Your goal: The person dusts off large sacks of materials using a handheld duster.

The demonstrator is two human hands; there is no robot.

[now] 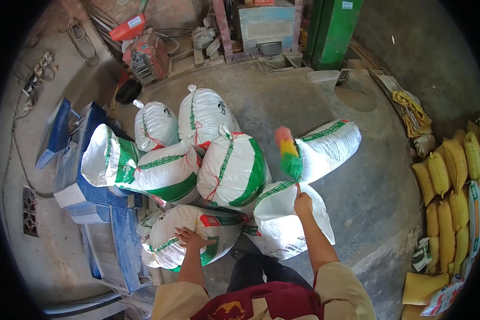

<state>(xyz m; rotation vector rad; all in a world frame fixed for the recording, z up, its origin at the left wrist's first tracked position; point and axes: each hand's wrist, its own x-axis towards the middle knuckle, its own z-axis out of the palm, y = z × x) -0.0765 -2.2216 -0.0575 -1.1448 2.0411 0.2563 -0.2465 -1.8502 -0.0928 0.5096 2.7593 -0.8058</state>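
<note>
My right hand (303, 205) is closed around the handle of a duster (288, 154) with red, yellow and green bristles, raised over the rim of an open white sack (282, 224). The duster head is beside a filled white and green sack (330, 146) lying on the floor. My left hand (191, 238) rests with fingers spread on a full tied sack (168, 226) at the lower left. Just beyond it stands another tied sack (232, 170) with a green band.
More filled sacks (205, 114) stand behind. A blue machine (104, 213) is at the left. Yellow sacks (445, 213) are stacked along the right wall. A red motor (146, 56) and a green column (333, 34) are at the back.
</note>
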